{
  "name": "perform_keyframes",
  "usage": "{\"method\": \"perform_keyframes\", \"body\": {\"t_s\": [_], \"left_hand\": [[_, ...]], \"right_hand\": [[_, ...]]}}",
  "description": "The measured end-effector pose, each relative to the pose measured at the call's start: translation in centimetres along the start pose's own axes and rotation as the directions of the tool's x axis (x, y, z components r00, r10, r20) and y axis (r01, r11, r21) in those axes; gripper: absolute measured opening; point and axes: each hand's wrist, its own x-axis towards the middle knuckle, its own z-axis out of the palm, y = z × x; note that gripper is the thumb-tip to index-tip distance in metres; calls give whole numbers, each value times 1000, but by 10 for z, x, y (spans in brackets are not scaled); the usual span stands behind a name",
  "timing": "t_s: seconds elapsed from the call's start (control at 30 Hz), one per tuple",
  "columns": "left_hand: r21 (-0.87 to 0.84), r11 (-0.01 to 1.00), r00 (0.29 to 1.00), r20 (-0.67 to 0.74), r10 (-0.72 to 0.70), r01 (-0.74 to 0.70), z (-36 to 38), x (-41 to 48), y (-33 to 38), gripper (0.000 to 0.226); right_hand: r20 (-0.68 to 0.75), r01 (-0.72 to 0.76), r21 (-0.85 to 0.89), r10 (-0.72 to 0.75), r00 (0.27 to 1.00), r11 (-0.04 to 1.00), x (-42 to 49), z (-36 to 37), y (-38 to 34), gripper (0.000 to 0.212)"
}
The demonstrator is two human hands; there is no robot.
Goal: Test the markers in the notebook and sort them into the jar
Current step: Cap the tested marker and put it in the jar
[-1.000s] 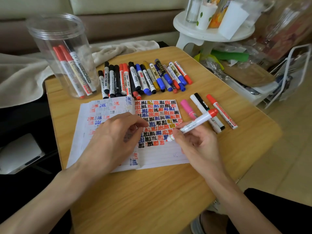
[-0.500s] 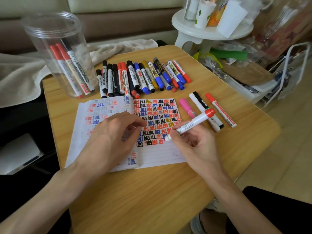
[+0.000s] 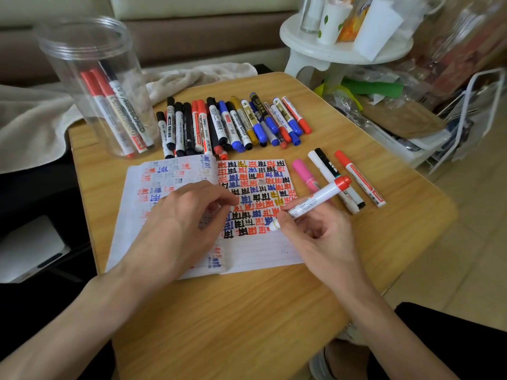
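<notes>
Legibly, black marker (image 3: 129,111) in jar (image 3: 82,45) reads "WHITEBOARD"; right hand (image 3: 318,237) pinches red-capped marker (image 3: 315,202); left hand (image 3: 178,229) rests relaxed on notebook (image 3: 260,250).

Red marker (image 3: 315,200) in right hand (image 3: 321,242), left hand (image 3: 178,229) on notebook (image 3: 260,250)

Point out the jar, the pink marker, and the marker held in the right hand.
jar (image 3: 127,78), head view, clear side wall.
pink marker (image 3: 300,170), head view, upper body.
held marker (image 3: 318,197), head view, white barrel.

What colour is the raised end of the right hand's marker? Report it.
The raised end is red; head view shows it.
</notes>
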Motion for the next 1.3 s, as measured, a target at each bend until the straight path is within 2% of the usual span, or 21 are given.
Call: {"method": "perform_keyframes", "body": {"t_s": [0.43, 0.7, 0.87, 1.07, 1.3], "left_hand": [[-6, 1000, 1000, 1, 0, 0, -1, 0, -1, 18], [-12, 1000, 1000, -8, -1, 1, -1, 0, -1, 18], [-8, 1000, 1000, -2, -5, 5, -1, 0, 0, 18], [-16, 1000, 1000, -4, -22, 22, -1, -1, -1, 19], [-7, 1000, 1000, 2, -29, 29, -1, 0, 2, 19]], "right_hand": [[-13, -12, 24, 12, 1000, 1000, 1, -3, -2, 4], [25, -12, 18, 11, 1000, 1000, 0, 1, -4, 9], [-30, -24, -2, 24, 999, 1000, 2, -1, -1, 13], [-59, -21, 69, 25, 998, 997, 1, -3, -1, 5], [-25, -8, 34, 9, 1000, 999, 1, -2, -1, 4]]}}
